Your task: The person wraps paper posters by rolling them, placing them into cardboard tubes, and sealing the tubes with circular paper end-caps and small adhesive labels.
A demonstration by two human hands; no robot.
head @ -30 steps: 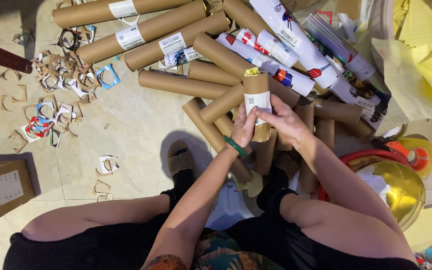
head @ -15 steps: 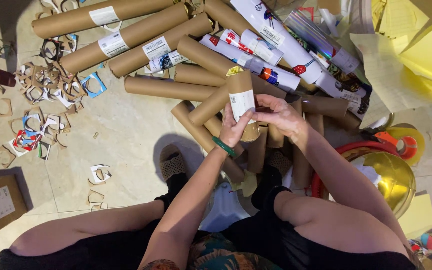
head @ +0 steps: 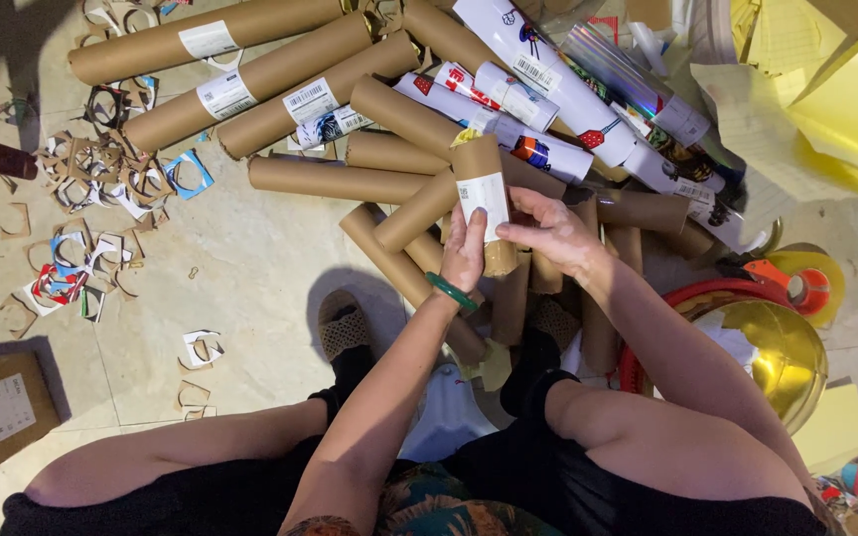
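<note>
At inspection, a short brown cardboard tube (head: 484, 199) with a white label was held upright over the heap of longer tubes (head: 280, 94) on the floor (head: 250, 258). The left hand (head: 465, 250) was closed around its lower left side, palm against the wall. The right hand (head: 548, 230) pinched at the label's right edge with thumb and fingertips, so it too was gripping the tube.

Judged handling: the tube appeared light, hollow and stiff along its length, though likely to dent if squeezed hard mid-wall. Its bare card surface should give good friction; the glossy label less so. The soundest hold would be around the body below the label, as the left hand had it. Cut cardboard scraps (head: 81, 179) lay well apart to the left, and printed white rolls (head: 548, 84) lay just behind.
</note>
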